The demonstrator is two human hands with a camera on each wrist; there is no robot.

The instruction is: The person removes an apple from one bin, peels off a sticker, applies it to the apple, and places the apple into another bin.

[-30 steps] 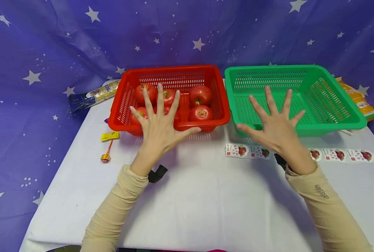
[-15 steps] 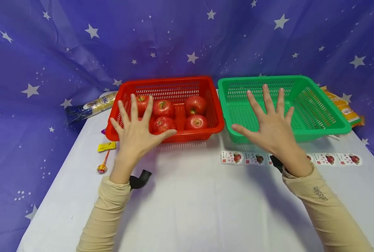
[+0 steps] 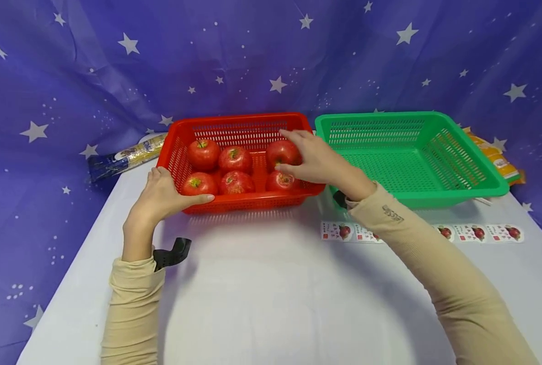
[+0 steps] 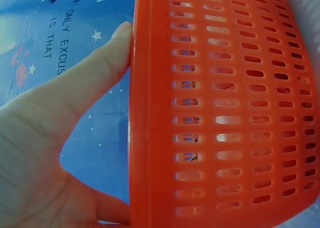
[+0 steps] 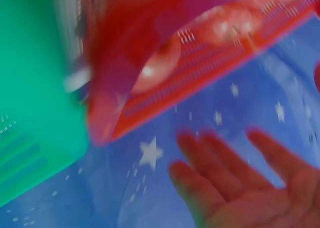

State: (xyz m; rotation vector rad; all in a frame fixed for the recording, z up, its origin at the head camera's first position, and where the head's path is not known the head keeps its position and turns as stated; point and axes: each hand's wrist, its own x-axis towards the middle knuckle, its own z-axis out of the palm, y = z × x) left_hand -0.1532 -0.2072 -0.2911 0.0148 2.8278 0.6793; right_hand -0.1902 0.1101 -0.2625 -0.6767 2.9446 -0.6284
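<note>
Several red apples (image 3: 236, 159) lie in a red slotted plastic basket (image 3: 239, 201). My left hand (image 3: 154, 197) is at the basket's front left corner, its thumb stretched along the front rim. In the left wrist view the thumb (image 4: 90, 78) touches the rim, with the slotted wall beyond it. Over the basket's right end, my right hand (image 3: 316, 158) reaches in, thumb and fingers spread apart beside the back right apple (image 3: 280, 152). Contact with that apple cannot be told. The right wrist view is blurred and shows the right hand (image 5: 245, 183) with its fingers apart.
A green slotted basket (image 3: 417, 196) stands to the right of the red one. A strip of fruit stickers (image 3: 476, 232) lies before it. Packets rest behind: a blue and gold one (image 3: 127, 156) left, an orange one (image 3: 499, 157) right.
My left hand has moved left and down onto the red basket's corner. From over the green basket, my right hand has swung left to the apples. The yellow packet and lollipop are now hidden.
</note>
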